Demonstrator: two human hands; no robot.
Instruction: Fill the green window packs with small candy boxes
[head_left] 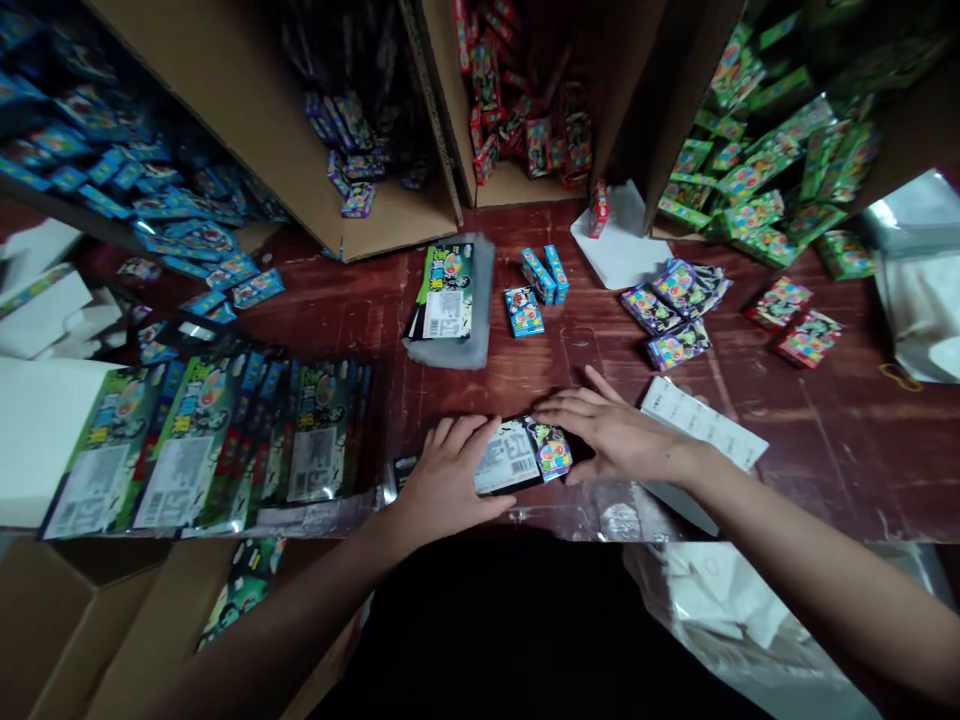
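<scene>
1. Pressing the printed packet (508, 458) to the worktop (457, 390), just below the centre of the head view, your left grip (444, 470) is closed over it, fingers along the upper edge and thumb at the lower one.
2. Your right grip (613, 428) grasps the purple box (553, 450) at the packet's right end, fingertips at its top and thumb at its lower right side. Whether the box sits inside the packet's film or only against it, you cannot tell from this view.
3. To do this well, I judge you should square the box to the packet's end, push evenly along the packet's length, and brace with your left thumb so the film does not buckle or the label crease.
4. Your packet's long axis runs roughly left to right across the frame. Its label faces up, barcode towards the lower right; the labelled end points right, while the opposite end points left, mostly hidden beneath your left grip.
5. Your purple box seems to lie crosswise to that, its long axis running up and down the frame, its foot leaning right.
</scene>
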